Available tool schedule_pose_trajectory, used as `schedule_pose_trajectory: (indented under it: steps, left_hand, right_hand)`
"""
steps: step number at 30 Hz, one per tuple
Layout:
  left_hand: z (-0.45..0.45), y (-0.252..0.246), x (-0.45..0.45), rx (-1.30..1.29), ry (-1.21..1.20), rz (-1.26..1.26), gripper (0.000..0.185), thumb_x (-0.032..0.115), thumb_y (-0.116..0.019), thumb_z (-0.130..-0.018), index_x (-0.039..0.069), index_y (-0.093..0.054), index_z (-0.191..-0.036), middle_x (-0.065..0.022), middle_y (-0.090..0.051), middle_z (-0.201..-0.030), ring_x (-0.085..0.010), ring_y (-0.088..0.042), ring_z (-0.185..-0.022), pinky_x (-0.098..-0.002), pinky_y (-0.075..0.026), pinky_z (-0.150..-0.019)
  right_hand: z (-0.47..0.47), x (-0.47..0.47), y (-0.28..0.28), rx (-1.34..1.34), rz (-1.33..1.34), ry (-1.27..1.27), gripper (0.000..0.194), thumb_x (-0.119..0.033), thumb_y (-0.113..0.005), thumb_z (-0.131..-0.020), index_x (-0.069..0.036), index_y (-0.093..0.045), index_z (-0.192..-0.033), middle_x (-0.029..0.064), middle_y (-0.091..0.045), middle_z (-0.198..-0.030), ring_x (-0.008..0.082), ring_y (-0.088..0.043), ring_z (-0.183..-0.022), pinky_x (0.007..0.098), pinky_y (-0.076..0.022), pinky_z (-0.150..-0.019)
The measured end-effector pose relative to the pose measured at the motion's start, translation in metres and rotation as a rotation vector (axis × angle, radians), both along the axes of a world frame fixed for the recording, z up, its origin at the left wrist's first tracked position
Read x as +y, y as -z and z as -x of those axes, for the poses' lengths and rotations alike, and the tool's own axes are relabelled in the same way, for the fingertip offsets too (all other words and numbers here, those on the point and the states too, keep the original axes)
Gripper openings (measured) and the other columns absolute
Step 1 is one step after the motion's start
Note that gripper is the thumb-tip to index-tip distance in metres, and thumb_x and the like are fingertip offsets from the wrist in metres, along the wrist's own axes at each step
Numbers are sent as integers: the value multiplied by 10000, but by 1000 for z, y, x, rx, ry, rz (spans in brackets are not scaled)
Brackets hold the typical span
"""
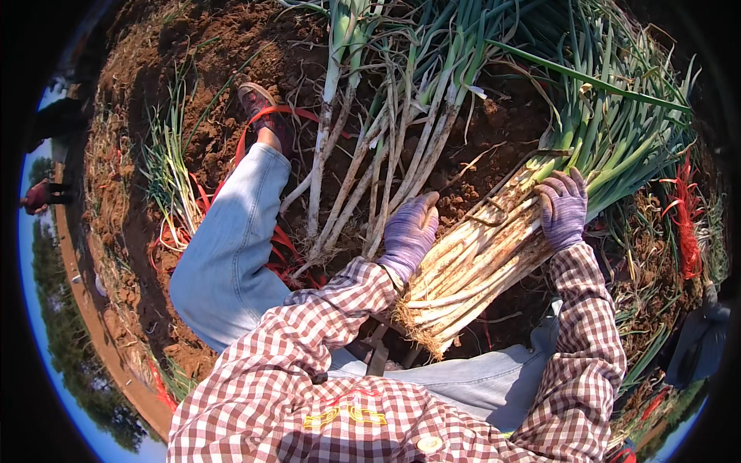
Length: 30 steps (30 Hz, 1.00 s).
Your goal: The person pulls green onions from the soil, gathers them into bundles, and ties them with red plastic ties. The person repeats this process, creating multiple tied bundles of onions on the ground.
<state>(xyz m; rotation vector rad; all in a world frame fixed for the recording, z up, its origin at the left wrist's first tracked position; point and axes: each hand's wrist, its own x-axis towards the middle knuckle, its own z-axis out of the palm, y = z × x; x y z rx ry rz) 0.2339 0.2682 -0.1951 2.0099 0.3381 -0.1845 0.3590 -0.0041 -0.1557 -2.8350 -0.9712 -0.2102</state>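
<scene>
A thick bundle of large green onions (480, 254) lies slantwise before me, its root ends near my lap and its green leaves at the upper right. My right hand (562, 208), in a purple knit glove, grips the bundle's right side where white stalks turn green. My left hand (410, 231), gloved alike, is at the bundle's left side with its fingers close together; whether it grips anything is hidden. Just beyond it, loose green onions (347, 173) with dirty stalks and stringy roots lie on the soil.
Red plastic ties (283, 246) lie by my bent left leg (231, 231); another red bunch of ties (689, 226) is at the right. A smaller clump of green onions (179, 185) stands beyond the leg. A person (40, 197) is far off left. Brown soil (272, 52) is clumpy.
</scene>
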Motion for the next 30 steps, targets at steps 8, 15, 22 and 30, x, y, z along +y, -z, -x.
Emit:
schedule_pose_trajectory:
  steps: [8,15,22,30]
  left_hand:
    - [-39,36,64,204,273,-612,723,387,-657,-811,38,-361,-1371,-198,-567,-1194,-320,-517,-1153,-392,-427,-954]
    - [-45,42,62,411,133,-150,640,374,-708,-789,-17,-500,-1251,-122,-624,-1100,-278,-593,-1025,-388,-476,-862]
    - [-32,-3,116,407,-602,788,278,220,-552,-944,20,-534,-1136,-24,-575,-759,-89,-519,-556,-217,-425,-446]
    - [-34,-57,125,366,-516,847,267,275,-561,-938,58,-589,-1090,50,-511,-696,-30,-411,-487,-189,-338,-411]
  right_hand:
    - [-3,-3,1,-33,-52,-6,192,-201,-484,-808,-135,-649,-881,19,-622,-983,219,-522,-1112,447,-254,-1103]
    - [-4,2,3,1,-91,4,220,-232,-490,-791,-131,-665,-878,22,-633,-984,214,-528,-1101,439,-263,-1100]
    - [-5,-3,10,40,0,47,189,-248,-526,-808,-142,-663,-884,12,-635,-994,197,-520,-1109,423,-248,-1107]
    - [10,89,-41,-33,-340,151,396,-116,-656,-710,-102,-597,-1101,76,-608,-1094,289,-544,-1049,428,-418,-935]
